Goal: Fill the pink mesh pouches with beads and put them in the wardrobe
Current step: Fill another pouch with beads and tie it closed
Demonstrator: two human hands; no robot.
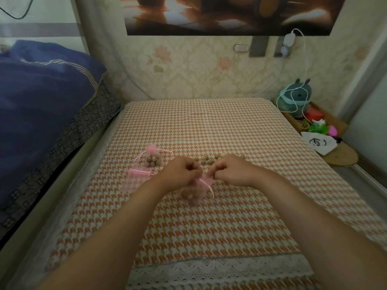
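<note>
- Your left hand [181, 171] is curled closed, the fingertips pinched on the gathered neck of a pink mesh pouch [193, 192] near the middle of the table [240, 206].
- Your right hand [232, 172] is likewise curled, thumb and forefinger nipped on the same pouch's neck or its pink ribbon [207, 186]; which of the two you cannot tell, as that spot is blurred.
- That pouch hangs below both hands with round brownish beads inside it; whether its bottom touches the houndstooth cloth is not clear.
- A ribbon end trails down to the right side of the pouch.
- A second pouch [154, 159], full of beads and drawn shut, lies on the cloth toward the left edge, beyond your left hand.
- A third pouch [137, 177], flat and seemingly unfilled, lies just nearer you than the filled one, close to the left edge.
- Loose beads [209, 160] lie in a small scatter on the cloth just beyond your hands, some partly hidden behind the right hand.
- A blue quilt [41, 101] lies off the left edge of the table.
- A teal plush toy [295, 97] with a white cable over it sits past the far right corner.
</note>
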